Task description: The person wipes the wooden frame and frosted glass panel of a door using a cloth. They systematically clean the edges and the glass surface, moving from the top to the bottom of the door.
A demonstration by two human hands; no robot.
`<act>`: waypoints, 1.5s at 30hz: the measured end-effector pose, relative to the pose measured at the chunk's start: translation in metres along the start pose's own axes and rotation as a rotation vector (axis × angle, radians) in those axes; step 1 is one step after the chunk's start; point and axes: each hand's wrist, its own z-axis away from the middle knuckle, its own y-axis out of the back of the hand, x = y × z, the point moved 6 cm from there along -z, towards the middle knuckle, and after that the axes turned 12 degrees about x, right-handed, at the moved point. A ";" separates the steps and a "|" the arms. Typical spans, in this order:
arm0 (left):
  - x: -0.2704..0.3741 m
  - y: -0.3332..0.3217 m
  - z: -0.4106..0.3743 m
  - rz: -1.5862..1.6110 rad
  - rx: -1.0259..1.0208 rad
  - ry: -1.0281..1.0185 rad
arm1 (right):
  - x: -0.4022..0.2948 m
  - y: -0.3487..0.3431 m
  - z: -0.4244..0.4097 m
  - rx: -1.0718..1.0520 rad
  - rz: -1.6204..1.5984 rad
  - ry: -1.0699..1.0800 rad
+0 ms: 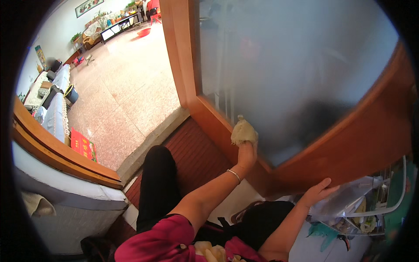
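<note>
A pale, rough cloth covers the fingers of my left hand, which presses it against the lower corner of a wooden door's frosted glass pane, beside the frame strip. A thin bangle circles my left wrist. My right hand is at the near edge of the orange-brown door. Its thumb lies over the door's face and its fingers stretch out past the edge. Whether they grip the door I cannot tell.
A raised sill separates the dark red slatted floor from a tiled room. A wire rack with plastic bags stands by my right hand. Beyond the doorway are a red box, a bin, a covered sofa and a red basin.
</note>
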 end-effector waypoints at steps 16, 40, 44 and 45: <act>0.413 0.096 -0.206 -0.209 0.276 -0.863 | -0.018 0.000 -0.005 -0.063 -0.010 0.137; 0.117 -0.009 -0.011 0.040 -0.330 -0.773 | -0.022 -0.007 0.004 -0.048 -0.029 0.096; 0.089 -0.009 0.012 0.048 -0.373 -0.821 | -0.021 -0.004 0.004 -0.043 0.014 0.084; 0.059 -0.019 0.019 0.007 -0.468 -0.786 | -0.024 -0.006 0.005 -0.046 -0.002 0.083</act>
